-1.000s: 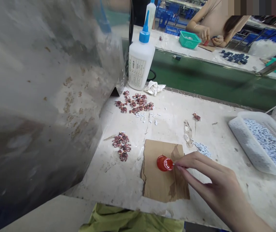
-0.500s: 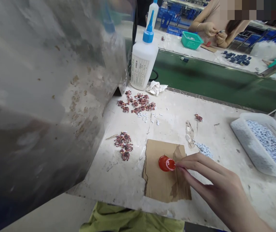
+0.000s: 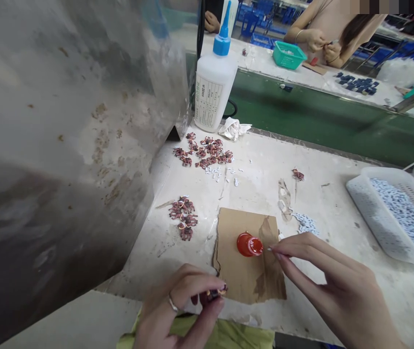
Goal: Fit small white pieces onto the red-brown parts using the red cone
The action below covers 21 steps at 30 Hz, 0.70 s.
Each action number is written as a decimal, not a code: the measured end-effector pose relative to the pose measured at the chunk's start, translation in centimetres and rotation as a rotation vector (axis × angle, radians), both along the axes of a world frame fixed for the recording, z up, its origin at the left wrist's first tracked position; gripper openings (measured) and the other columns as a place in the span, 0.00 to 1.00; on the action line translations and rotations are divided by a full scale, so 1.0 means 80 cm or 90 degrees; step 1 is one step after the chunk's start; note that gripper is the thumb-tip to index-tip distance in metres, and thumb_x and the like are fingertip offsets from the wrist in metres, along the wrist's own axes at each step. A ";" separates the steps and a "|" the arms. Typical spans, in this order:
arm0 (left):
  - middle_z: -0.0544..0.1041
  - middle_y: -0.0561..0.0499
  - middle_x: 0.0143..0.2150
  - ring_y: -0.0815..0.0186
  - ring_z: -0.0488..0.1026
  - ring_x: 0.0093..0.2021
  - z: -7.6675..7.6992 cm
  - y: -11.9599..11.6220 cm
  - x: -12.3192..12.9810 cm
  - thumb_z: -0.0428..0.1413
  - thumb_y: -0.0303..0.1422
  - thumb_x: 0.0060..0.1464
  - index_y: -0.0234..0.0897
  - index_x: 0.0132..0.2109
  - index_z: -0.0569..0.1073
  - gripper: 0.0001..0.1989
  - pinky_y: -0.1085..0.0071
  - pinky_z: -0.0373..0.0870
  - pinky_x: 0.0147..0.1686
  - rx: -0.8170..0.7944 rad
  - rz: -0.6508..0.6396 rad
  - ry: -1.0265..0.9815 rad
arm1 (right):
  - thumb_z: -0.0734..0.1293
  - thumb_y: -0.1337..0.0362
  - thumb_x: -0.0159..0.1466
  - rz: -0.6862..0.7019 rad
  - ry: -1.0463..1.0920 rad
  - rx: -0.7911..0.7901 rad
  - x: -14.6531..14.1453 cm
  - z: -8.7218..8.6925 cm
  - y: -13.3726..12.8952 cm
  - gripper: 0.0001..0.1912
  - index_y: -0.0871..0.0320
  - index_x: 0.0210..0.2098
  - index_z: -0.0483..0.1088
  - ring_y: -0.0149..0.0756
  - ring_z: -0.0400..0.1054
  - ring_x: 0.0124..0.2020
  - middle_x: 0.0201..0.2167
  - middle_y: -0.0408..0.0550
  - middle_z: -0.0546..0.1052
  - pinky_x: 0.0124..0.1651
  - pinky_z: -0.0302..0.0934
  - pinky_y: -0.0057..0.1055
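red cap stands between left hand and right hand; grey panel walls off the left.

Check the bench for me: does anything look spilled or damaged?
The cardboard sheet looks damaged: its edges are ragged and its top layer is torn near the red cap. Small white scraps lie scattered beside the red pieces.
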<state>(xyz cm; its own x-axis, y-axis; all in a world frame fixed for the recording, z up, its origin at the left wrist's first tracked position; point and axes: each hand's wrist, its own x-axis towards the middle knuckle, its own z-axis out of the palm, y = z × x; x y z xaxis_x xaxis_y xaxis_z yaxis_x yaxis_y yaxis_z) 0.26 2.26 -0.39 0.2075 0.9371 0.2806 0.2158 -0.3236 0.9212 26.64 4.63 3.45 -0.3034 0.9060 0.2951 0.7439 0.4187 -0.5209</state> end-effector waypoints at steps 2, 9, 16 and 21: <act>0.76 0.56 0.37 0.76 0.76 0.34 -0.005 0.003 0.005 0.57 0.18 0.61 0.40 0.46 0.67 0.12 0.84 0.75 0.38 0.004 0.034 0.009 | 0.68 0.72 0.71 0.000 -0.006 0.004 0.003 -0.001 -0.002 0.09 0.52 0.47 0.75 0.31 0.76 0.44 0.42 0.45 0.79 0.43 0.71 0.22; 0.74 0.55 0.34 0.76 0.73 0.31 -0.006 0.012 -0.005 0.58 0.21 0.64 0.39 0.50 0.74 0.11 0.84 0.73 0.34 0.081 -0.054 0.119 | 0.71 0.68 0.69 -0.041 0.099 -0.074 0.001 -0.004 0.000 0.07 0.49 0.43 0.79 0.32 0.79 0.40 0.40 0.43 0.82 0.41 0.74 0.21; 0.79 0.55 0.44 0.79 0.80 0.41 -0.003 0.013 -0.013 0.57 0.24 0.68 0.39 0.60 0.74 0.16 0.91 0.75 0.48 0.113 -0.026 0.121 | 0.77 0.53 0.63 -0.210 0.375 -0.434 0.000 0.002 0.000 0.07 0.48 0.34 0.83 0.33 0.79 0.34 0.34 0.44 0.85 0.35 0.74 0.19; 0.73 0.50 0.55 0.74 0.76 0.54 0.000 0.016 -0.006 0.57 0.22 0.67 0.38 0.53 0.78 0.11 0.83 0.74 0.59 0.166 0.008 0.125 | 0.80 0.47 0.58 -0.269 0.506 -0.563 -0.014 0.017 -0.010 0.15 0.50 0.28 0.81 0.28 0.70 0.29 0.27 0.43 0.79 0.32 0.67 0.18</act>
